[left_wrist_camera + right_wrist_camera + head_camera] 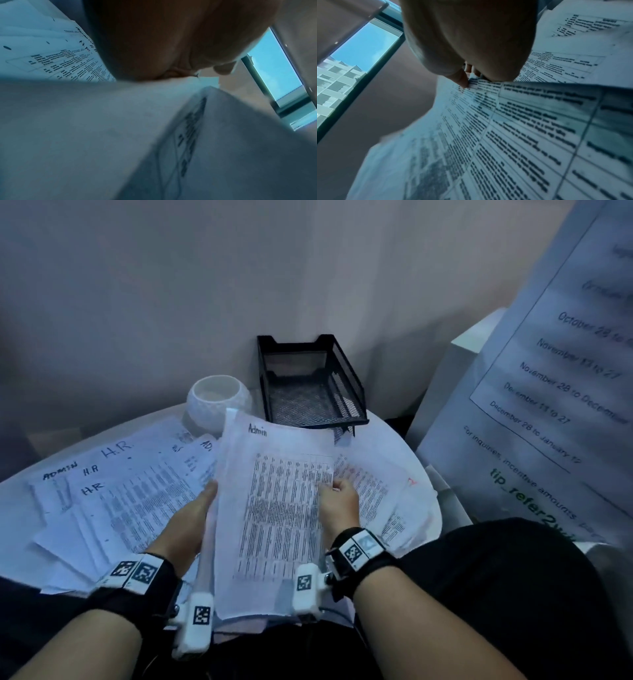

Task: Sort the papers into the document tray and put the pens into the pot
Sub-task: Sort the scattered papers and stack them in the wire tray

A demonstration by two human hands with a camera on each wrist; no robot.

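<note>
I hold a stack of printed sheets point(274, 508) headed "Admin" above the table, tilted up toward me. My left hand point(191, 515) grips its left edge. My right hand point(337, 501) pinches its right edge, thumb on the print; the same stack of sheets point(505, 135) fills the right wrist view below my right hand point(467, 81). More papers point(120, 491) marked "H.R" and "Admin" lie spread on the table to the left. The black mesh document tray point(308, 392) stands at the back. A white textured pot point(217, 402) sits to its left. No pens show.
The round white table point(428, 501) carries another sheet point(376, 491) with red marks under my right hand. A large printed notice point(548, 392) leans against a white box on the right. A plain wall stands behind the tray.
</note>
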